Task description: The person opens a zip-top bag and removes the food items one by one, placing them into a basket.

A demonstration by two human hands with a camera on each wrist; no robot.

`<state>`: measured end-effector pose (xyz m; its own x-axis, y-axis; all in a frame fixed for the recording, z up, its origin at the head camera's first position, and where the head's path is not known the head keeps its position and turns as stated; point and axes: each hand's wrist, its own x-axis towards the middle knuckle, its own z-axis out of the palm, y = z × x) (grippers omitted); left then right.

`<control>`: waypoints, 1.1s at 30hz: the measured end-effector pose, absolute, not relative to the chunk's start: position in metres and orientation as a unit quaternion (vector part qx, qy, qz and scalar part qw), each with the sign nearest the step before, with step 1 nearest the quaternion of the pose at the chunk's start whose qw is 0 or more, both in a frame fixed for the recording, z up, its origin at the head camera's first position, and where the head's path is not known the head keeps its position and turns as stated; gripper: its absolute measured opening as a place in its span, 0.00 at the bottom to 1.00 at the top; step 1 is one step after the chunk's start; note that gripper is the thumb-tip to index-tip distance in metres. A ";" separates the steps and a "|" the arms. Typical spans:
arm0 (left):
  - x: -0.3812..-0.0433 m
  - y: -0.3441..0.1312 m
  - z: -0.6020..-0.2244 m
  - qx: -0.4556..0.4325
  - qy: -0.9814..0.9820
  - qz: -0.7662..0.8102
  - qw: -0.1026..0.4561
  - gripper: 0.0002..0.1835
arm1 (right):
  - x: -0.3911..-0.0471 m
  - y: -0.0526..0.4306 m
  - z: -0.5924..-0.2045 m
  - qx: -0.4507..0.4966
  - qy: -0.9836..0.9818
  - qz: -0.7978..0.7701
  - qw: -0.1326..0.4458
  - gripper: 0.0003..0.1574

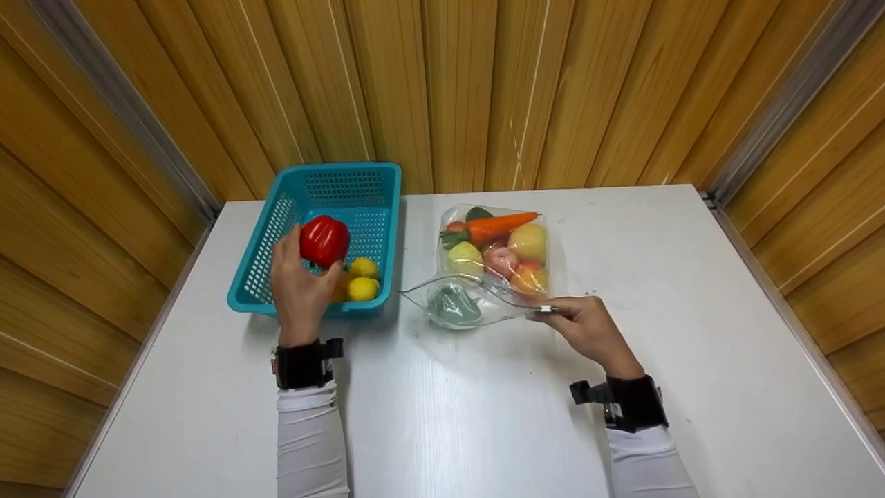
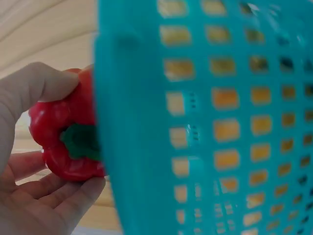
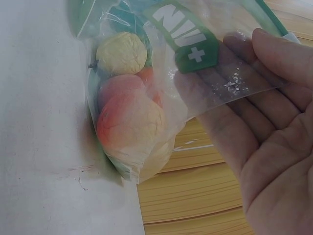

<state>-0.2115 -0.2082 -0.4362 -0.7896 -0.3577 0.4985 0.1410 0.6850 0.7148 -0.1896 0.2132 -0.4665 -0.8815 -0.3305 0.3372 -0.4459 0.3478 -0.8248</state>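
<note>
My left hand [image 1: 300, 290] grips a red bell pepper [image 1: 325, 241] above the teal basket [image 1: 238, 277]. In the left wrist view the pepper's green stem [image 2: 80, 141] shows between thumb and fingers, partly behind the basket wall. Two yellow lemons [image 1: 363, 289] lie in the basket near that hand, beside an orange-yellow item mostly hidden by the fingers. My right hand [image 1: 588, 328] pinches the edge of a clear zip bag [image 1: 494, 321], whose mouth gapes toward the basket. Inside the bag are a carrot [image 1: 501, 225], a peach [image 3: 129, 115], a pale yellow fruit [image 1: 464, 257] and several others.
Basket and bag rest on a white table [image 1: 442, 415], the basket to the left of the bag. Wood-patterned panels [image 1: 456, 90] rise behind the table and on both sides. A green printed label [image 3: 195, 49] marks the bag near its mouth.
</note>
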 end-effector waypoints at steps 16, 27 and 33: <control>-0.216 -0.231 -0.458 0.191 -0.877 -0.355 0.262 0.42 | -0.189 0.215 -0.469 0.249 -0.812 0.526 0.054 0.11; -0.220 -0.233 -0.461 0.224 -0.882 -0.335 0.246 0.37 | -0.189 0.214 -0.467 0.245 -0.817 0.518 0.059 0.09; -0.219 -0.233 -0.458 0.235 -0.891 -0.324 0.216 0.35 | -0.189 0.214 -0.467 0.244 -0.818 0.518 0.056 0.09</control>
